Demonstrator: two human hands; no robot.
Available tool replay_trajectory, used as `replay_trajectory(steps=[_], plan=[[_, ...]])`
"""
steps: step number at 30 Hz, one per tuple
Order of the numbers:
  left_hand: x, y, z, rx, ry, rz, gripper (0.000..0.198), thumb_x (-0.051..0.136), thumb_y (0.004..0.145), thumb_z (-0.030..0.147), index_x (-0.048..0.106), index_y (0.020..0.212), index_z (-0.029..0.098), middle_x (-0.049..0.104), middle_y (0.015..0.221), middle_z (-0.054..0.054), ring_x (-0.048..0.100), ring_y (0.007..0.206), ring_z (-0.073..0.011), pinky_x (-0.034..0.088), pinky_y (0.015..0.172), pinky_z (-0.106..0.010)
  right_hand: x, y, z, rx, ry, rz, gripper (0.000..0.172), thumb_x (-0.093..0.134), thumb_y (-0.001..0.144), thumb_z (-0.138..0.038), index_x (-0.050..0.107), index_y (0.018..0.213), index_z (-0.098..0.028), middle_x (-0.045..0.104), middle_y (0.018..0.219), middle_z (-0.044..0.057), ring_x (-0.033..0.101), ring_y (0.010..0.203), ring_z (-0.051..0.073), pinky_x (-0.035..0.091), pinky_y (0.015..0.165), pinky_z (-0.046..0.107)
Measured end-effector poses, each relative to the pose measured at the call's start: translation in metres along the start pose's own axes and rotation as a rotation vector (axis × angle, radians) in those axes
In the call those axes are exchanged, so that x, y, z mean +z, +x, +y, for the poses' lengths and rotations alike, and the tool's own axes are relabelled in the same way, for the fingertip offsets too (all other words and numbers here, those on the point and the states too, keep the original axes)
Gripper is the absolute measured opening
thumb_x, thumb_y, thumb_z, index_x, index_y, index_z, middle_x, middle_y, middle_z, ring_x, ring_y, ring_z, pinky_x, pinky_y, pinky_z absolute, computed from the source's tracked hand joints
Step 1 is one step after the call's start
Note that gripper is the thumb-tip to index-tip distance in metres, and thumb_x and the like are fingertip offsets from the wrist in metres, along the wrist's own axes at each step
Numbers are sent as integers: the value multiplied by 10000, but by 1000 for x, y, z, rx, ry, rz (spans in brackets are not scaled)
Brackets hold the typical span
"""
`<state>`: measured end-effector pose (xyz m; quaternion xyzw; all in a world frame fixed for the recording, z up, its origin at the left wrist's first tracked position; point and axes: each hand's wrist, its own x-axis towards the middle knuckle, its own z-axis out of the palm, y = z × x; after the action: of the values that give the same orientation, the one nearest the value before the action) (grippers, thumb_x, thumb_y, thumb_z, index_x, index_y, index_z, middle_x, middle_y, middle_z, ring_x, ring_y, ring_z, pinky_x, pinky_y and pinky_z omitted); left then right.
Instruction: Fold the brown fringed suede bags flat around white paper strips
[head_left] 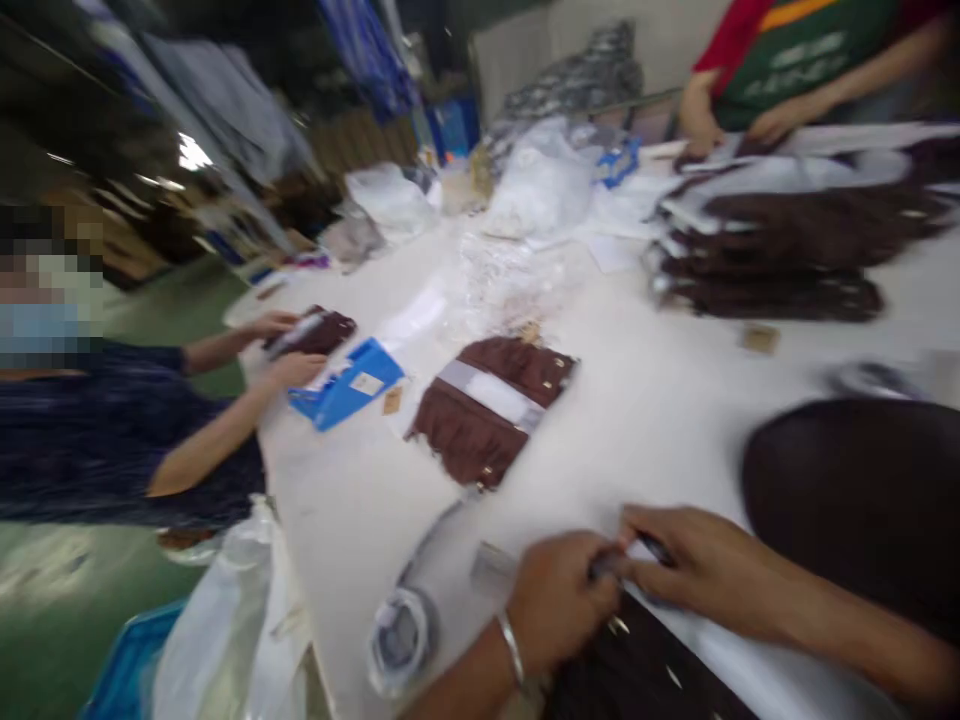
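Note:
At the lower right, my left hand point(562, 590), with a silver bangle on its wrist, is closed at the upper edge of a dark brown cloth point(645, 660) with small metal-looking fittings. My right hand point(690, 565) meets it there, fingers pinched around a small dark-and-white piece blurred by motion. A pale strip shows beneath the right hand. Farther up the table lies a folded brown cloth bundle point(480, 410) with a white band around it. A roll of clear tape point(401, 640) sits left of my hands.
A co-worker at left handles another brown bundle point(319, 330) beside a blue holder point(352, 385). Another person's hands rest by stacked brown cloths point(795, 250) at the upper right. Clear plastic bags point(540, 180) cover the table's far side. A dark round shape point(855, 510) is at right.

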<state>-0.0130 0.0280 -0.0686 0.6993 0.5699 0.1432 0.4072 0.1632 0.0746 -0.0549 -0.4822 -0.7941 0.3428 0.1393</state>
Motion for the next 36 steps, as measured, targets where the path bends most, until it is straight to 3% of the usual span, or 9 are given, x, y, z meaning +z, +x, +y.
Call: replay_trajectory(steps=[1, 3, 7, 12, 18, 24, 28, 36], plan=[[-4, 0, 1, 13, -21, 14, 296, 497, 834, 264, 656, 1083, 246, 693, 959, 7, 596, 835, -159, 432, 741, -250, -11, 1, -2, -4, -24, -136, 82, 642, 759, -317, 684, 803, -262, 589, 576, -26, 496, 511, 119, 275, 514, 235], [-7, 6, -2, 16, -53, -11, 299, 467, 867, 252, 641, 1110, 233, 681, 1003, 1, 587, 894, -164, 426, 774, -250, -26, 5, 1, 24, -75, -213, 147, 639, 790, -288, 683, 926, -249, 594, 630, -31, 499, 550, 108, 257, 536, 229], [-4, 13, -7, 20, -44, -99, 288, 463, 904, 291, 624, 1130, 214, 671, 989, -4, 579, 901, -167, 420, 755, -244, -32, 4, 10, 70, -73, -226, 220, 650, 813, -352, 680, 1000, -241, 549, 616, -47, 460, 542, 87, 228, 531, 218], [-4, 11, -3, 11, -65, -98, 261, 468, 919, 296, 622, 1113, 214, 662, 969, -4, 573, 880, -157, 423, 758, -237, -30, -11, 12, 106, -3, -184, 224, 648, 817, -356, 685, 1000, -231, 555, 635, -49, 460, 549, 81, 240, 533, 210], [-5, 12, -6, -109, -470, -236, 455, 496, 930, 391, 440, 1351, 226, 559, 838, 19, 451, 632, -90, 360, 550, -195, -28, -14, 18, 134, 129, -116, 250, 604, 848, -319, 670, 1081, -252, 617, 744, -37, 532, 648, 100, 311, 580, 199], [-3, 11, -20, -89, -574, -337, 588, 592, 886, 366, 363, 1409, 226, 542, 848, 3, 460, 662, -101, 408, 610, -228, -44, -8, 24, 69, 91, -358, 384, 622, 793, -516, 702, 1096, -293, 716, 873, 7, 614, 746, 148, 372, 625, 222], [-3, 13, -20, -126, -529, -359, 546, 586, 874, 356, 421, 1370, 201, 575, 878, -24, 492, 689, -118, 406, 604, -232, -48, -2, 24, 3, -24, -379, 316, 590, 814, -471, 722, 1043, -298, 730, 897, 11, 634, 793, 163, 374, 650, 236], [-6, 14, -14, -123, -442, -373, 469, 542, 859, 289, 487, 1313, 184, 613, 822, -3, 505, 652, -107, 395, 586, -209, -52, 2, 23, 24, -76, -395, 299, 616, 801, -444, 718, 1009, -256, 726, 870, 17, 621, 763, 154, 357, 620, 231]])
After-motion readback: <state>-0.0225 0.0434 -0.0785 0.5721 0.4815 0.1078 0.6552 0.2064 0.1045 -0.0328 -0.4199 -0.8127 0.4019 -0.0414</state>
